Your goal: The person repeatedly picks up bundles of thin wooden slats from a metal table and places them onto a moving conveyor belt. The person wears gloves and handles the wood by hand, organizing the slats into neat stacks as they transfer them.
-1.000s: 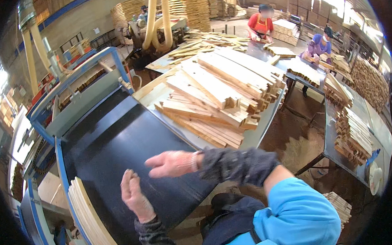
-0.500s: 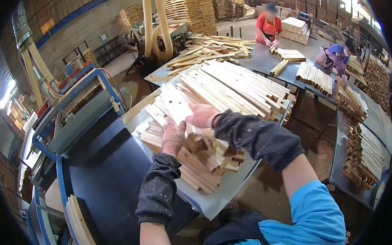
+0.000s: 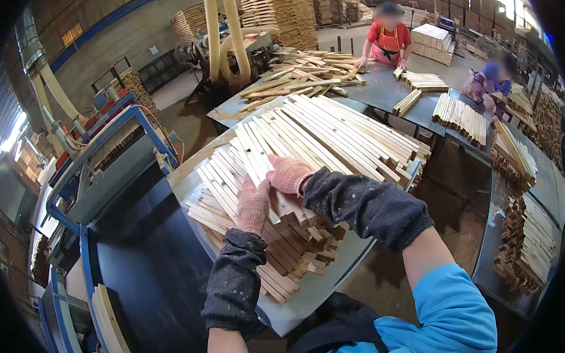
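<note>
My left hand (image 3: 254, 205) and right hand (image 3: 290, 175) moved off the black machine bed (image 3: 159, 259), grasping wooden strips (image 3: 250, 154); few lie there, many remain piled.

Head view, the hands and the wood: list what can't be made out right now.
All in the head view:
- Palms of the left hand and right hand: hidden by the backs of the hands.
- Lower layers of the wooden strips: covered by those on top.
- Near ends of the pale boards at left: cut off by the bottom edge.
- Purple-clad co-worker's handwork: too small and blurred.
</note>
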Available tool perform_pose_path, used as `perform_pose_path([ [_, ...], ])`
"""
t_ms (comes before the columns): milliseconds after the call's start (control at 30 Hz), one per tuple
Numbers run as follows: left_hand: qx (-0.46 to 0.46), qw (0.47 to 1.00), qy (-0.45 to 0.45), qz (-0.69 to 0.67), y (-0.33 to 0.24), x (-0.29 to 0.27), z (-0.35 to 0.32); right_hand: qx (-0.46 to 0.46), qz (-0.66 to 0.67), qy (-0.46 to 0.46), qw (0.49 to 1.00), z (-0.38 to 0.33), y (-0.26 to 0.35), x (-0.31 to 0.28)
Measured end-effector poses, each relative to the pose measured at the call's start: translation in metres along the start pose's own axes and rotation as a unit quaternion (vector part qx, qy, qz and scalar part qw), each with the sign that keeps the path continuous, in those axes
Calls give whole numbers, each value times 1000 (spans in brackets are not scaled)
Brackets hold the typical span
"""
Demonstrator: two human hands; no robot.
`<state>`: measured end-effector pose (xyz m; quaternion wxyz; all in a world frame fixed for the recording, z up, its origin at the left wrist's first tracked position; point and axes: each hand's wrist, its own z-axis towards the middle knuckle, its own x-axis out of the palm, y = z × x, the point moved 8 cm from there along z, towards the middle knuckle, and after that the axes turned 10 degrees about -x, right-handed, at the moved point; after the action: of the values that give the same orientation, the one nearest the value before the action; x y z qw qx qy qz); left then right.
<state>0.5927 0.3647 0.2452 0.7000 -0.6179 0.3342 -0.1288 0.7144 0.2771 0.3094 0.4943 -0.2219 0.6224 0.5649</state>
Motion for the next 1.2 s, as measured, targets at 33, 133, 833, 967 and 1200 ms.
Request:
perform_pose_path([
  [33,-1,997,-32,65,6,3,3,8,-3,-5,1000,1,-7,2],
  [133,-39,993,-42,107,21,11,5,26,-17,19,999,0,-8,2],
  [833,-110,896,19,431,0,7,2,69,-167,-12,983,-26,-308,-160],
  [967,-188,863,31,467,1,10,-7,200,99,105,969,-18,-325,-118],
  [1200,-225,878,50,420,-14,29,-1,89,22,61,994,-28,-268,-98],
])
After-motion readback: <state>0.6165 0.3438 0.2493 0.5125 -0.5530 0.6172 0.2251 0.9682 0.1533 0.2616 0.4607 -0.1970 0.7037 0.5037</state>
